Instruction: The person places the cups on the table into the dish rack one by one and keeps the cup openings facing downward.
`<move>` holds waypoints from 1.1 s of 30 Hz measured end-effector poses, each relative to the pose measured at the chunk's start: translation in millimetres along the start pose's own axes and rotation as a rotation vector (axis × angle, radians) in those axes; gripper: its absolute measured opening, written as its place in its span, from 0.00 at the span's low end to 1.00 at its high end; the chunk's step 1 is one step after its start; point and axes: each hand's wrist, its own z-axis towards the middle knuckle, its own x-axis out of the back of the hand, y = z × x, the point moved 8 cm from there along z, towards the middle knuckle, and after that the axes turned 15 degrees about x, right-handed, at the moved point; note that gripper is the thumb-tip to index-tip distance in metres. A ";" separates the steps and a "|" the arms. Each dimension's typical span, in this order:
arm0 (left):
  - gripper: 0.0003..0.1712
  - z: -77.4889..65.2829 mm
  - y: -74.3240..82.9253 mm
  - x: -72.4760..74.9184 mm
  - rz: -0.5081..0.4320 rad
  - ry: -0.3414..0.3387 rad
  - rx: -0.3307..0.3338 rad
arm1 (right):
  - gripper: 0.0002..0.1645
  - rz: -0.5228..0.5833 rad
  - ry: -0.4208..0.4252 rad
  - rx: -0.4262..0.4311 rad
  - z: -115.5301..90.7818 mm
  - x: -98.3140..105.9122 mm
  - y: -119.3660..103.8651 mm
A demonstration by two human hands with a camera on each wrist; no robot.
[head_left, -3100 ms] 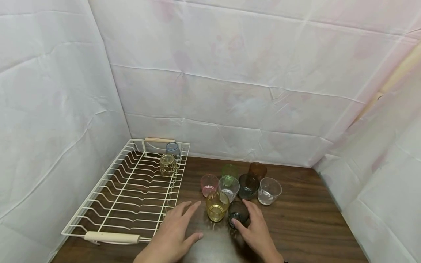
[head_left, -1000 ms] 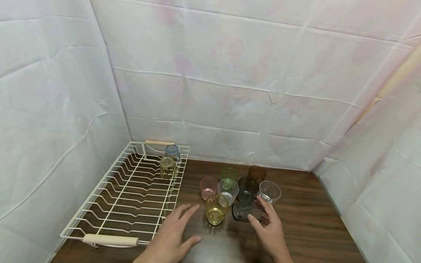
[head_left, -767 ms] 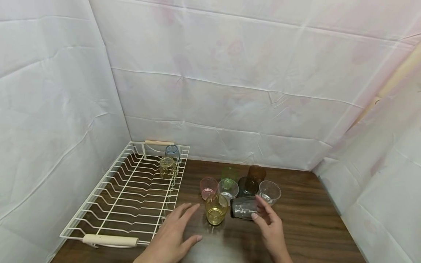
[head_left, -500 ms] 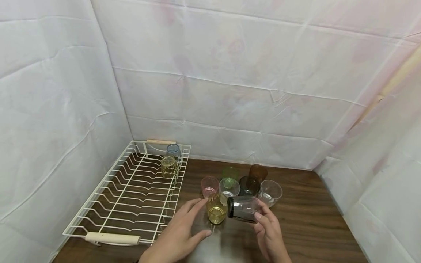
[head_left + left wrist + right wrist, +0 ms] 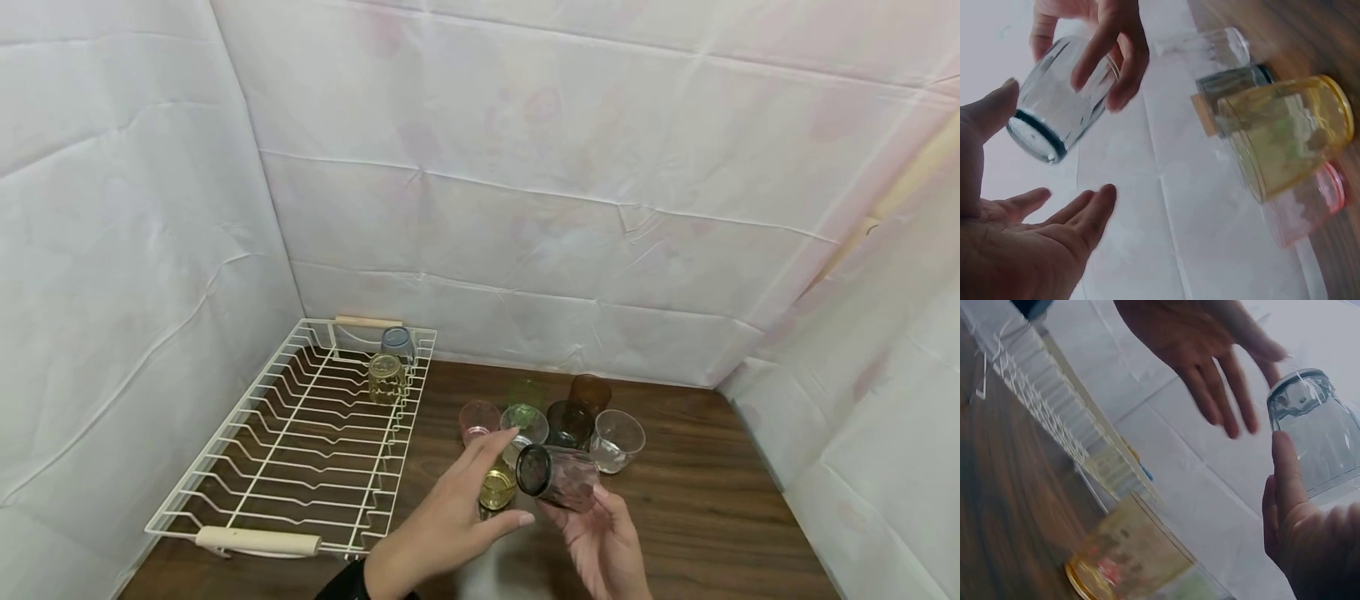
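A grey tinted glass (image 5: 564, 479) is held by my right hand (image 5: 606, 543), lifted off the table and lying nearly sideways, its thick base facing left. In the left wrist view, the right fingers curl round the glass near its rim. My left hand (image 5: 448, 510) is spread beside the base, thumb and fingers apart; the left wrist view has the thumb (image 5: 999, 107) very close to the base, contact unclear. Below and behind the left hand stands an upright yellow glass (image 5: 497, 490), partly hidden. A pink glass (image 5: 477, 417) and a clear glass (image 5: 536, 423) stand behind it.
A white wire dish rack (image 5: 258, 542) occupies the left side. Upside down at its far right corner are a blue glass (image 5: 397, 342) and a yellowish glass (image 5: 386, 379). Green (image 5: 527, 392), dark (image 5: 568, 423), brown (image 5: 591, 392) and clear (image 5: 618, 442) glasses stand upright behind the right hand.
The right hand has picked the grey glass up from the table, tipped it sideways and turned its base toward the left hand. The left hand has moved right, close to that base.
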 end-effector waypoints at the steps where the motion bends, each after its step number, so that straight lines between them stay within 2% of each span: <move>1: 0.55 1.7 3.8 -0.5 -0.017 0.002 -0.019 | 0.34 0.035 -0.007 0.001 -0.8 -0.8 1.7; 4: 0.53 5.9 13.7 -1.5 -0.056 0.023 -0.081 | 0.34 0.095 -0.022 0.002 -3.0 -3.7 7.9; 10: 0.39 5.0 20.9 -2.2 -0.070 0.091 -0.184 | 0.34 0.143 -0.024 -0.007 -6.4 -6.2 19.9; 16: 0.37 2.4 18.1 -1.3 -0.080 0.099 -0.194 | 0.34 0.163 -0.056 -0.019 -6.2 -7.8 21.8; 20: 0.38 1.1 17.1 0.0 -0.072 0.100 -0.196 | 0.34 0.148 -0.045 -0.026 -5.9 -8.5 24.0; 29: 0.40 -3.8 10.4 4.5 -0.038 0.153 -0.209 | 0.33 0.073 0.016 -0.057 -6.9 -6.0 32.4; 33: 0.39 -5.3 7.6 7.4 -0.042 0.176 -0.197 | 0.33 -0.025 0.015 -0.078 -5.6 -5.2 33.4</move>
